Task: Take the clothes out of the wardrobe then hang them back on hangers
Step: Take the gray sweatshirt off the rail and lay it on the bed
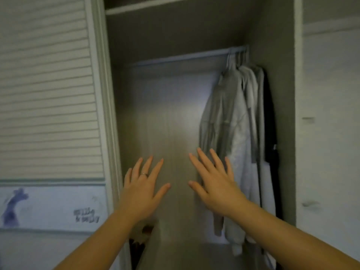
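Right hand [216,186], spread and empty like the left hand [143,190], is being held nearer, just left of the pale grey fabric clothes [231,123] hanging vertically.

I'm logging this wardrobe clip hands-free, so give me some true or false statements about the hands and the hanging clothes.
1. The left hand and the right hand are open and hold nothing. True.
2. The grey clothes hang at the left end of the rail. False: they are bunched at its right end.
3. The left hand wears a ring. True.
4. Every hanging garment is grey. False: a dark garment hangs furthest right.
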Motion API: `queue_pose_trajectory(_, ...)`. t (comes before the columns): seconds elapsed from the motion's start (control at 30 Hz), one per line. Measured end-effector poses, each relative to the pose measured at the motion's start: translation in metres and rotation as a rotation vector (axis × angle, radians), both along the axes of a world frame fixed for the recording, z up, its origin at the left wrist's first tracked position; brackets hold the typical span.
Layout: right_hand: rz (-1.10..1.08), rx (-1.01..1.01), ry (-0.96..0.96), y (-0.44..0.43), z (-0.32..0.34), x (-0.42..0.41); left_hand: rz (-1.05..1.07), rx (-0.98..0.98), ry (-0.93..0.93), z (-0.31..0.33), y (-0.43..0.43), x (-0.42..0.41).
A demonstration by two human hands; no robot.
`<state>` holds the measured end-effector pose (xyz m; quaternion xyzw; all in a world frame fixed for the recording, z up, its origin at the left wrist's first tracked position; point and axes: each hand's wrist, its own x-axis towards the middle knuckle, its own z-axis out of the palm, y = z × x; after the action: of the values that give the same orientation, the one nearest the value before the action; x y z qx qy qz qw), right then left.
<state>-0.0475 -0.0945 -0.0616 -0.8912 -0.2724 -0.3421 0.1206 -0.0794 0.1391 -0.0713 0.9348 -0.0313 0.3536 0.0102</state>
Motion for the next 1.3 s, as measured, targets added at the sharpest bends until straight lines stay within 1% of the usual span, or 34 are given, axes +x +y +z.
queue_pose_trajectory(0.13, -0.093, 0.008, -0.114, -0.020, 0.069, 0.033, -0.066, 0.038, -0.101, 0.063, -0.018, 0.062)
queue_pose_trajectory(0.27, -0.146, 0.007, -0.153, -0.038, 0.134, 0.063, -0.134, 0.031, -0.152, 0.114, -0.044, 0.115)
queue_pose_trajectory(0.33, -0.175, -0.004, -0.183, -0.046, 0.166, 0.079, -0.174, 0.033, -0.160, 0.134, -0.056, 0.141)
queue_pose_trajectory(0.43, -0.215, -0.004, -0.207, -0.055, 0.209, 0.103, -0.165, 0.056, -0.171, 0.164, -0.071, 0.177)
queue_pose_trajectory(0.57, -0.318, -0.057, -0.268, -0.067, 0.255, 0.133, -0.194, 0.047, -0.169, 0.198, -0.090, 0.223)
queue_pose_trajectory(0.7, -0.441, -0.094, -0.259, -0.074, 0.296, 0.160, -0.273, 0.029, -0.134, 0.227, -0.106, 0.266)
queue_pose_trajectory(0.87, -0.558, -0.117, -0.251, -0.071, 0.319, 0.186, -0.405, -0.084, -0.089, 0.248, -0.131, 0.319)
queue_pose_trajectory(1.03, -0.654, -0.060, -0.199, -0.059, 0.325, 0.216, -0.565, -0.177, -0.028, 0.256, -0.154, 0.363)
queue_pose_trajectory(1.13, -0.750, -0.046, -0.148, -0.052, 0.324, 0.237, -0.660, -0.193, -0.009, 0.259, -0.162, 0.384)
queue_pose_trajectory(1.23, -0.787, 0.000, -0.080, -0.045, 0.321, 0.249, -0.758, -0.207, 0.005, 0.259, -0.166, 0.399)
queue_pose_trajectory(1.3, -0.812, -0.005, -0.112, -0.041, 0.322, 0.251, -0.818, -0.224, 0.020, 0.257, -0.166, 0.406)
